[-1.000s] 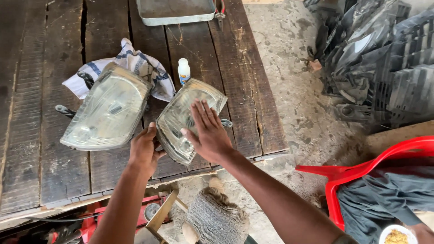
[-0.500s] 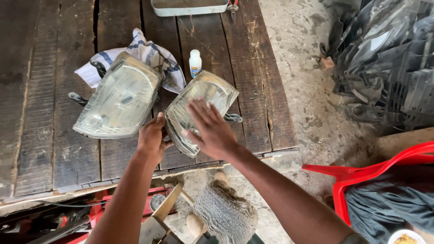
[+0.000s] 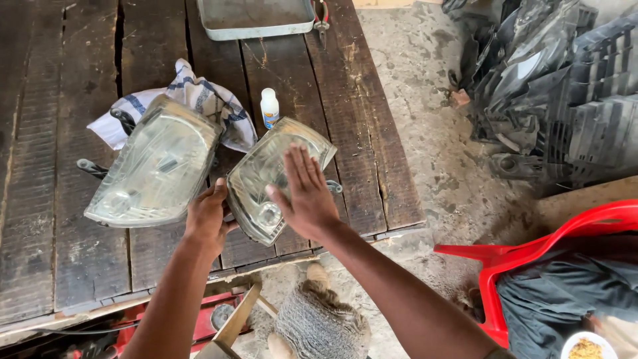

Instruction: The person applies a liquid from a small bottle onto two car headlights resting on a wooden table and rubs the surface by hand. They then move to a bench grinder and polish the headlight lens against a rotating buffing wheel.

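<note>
Two hazy car headlights lie on a dark wooden table (image 3: 53, 133). My left hand (image 3: 207, 216) grips the near left edge of the right headlight (image 3: 262, 173). My right hand (image 3: 306, 193) lies flat, fingers together, on that headlight's lens. The left headlight (image 3: 156, 166) rests beside it, partly on a white and blue checked cloth (image 3: 193, 100). A small white bottle (image 3: 269, 108) stands just behind the right headlight.
A grey metal tray (image 3: 256, 18) with pliers (image 3: 321, 14) beside it sits at the table's far edge. Black plastic car parts (image 3: 558, 86) are piled on the dirt floor at right. A red plastic chair (image 3: 565, 239) stands at lower right. A grey woolly bundle (image 3: 319, 326) lies below the table edge.
My right hand has slid a little along the right headlight's lens. My left hand keeps its hold on the edge. The camera view has shifted slightly.
</note>
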